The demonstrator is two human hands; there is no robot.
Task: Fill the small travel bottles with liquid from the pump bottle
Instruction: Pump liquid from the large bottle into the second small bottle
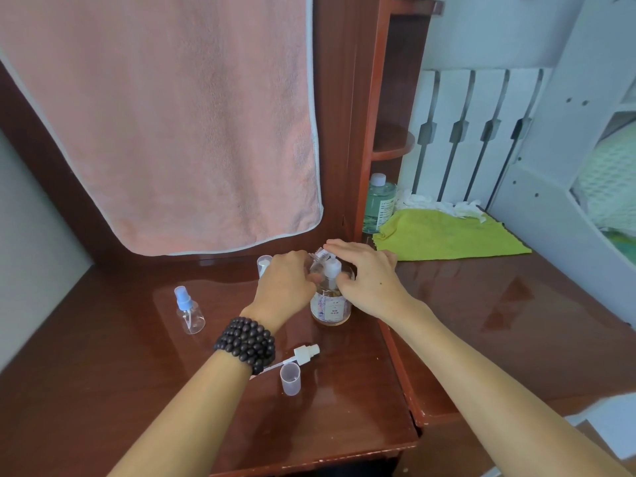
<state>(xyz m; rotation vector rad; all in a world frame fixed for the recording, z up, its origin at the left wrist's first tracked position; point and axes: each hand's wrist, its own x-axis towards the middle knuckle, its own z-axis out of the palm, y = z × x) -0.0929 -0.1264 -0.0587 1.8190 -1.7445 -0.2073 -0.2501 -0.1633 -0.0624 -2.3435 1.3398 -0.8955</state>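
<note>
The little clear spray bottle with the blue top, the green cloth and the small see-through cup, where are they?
Little clear spray bottle with blue top [190, 316]: head view, clear body.
Green cloth [447, 235]: head view, middle.
Small see-through cup [290, 379]: head view, side wall.

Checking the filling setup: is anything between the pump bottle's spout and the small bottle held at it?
Cannot tell: the left hand grips a small bottle at the pump bottle, and its fingers hide the gap. The right hand rests on the pump.
</note>
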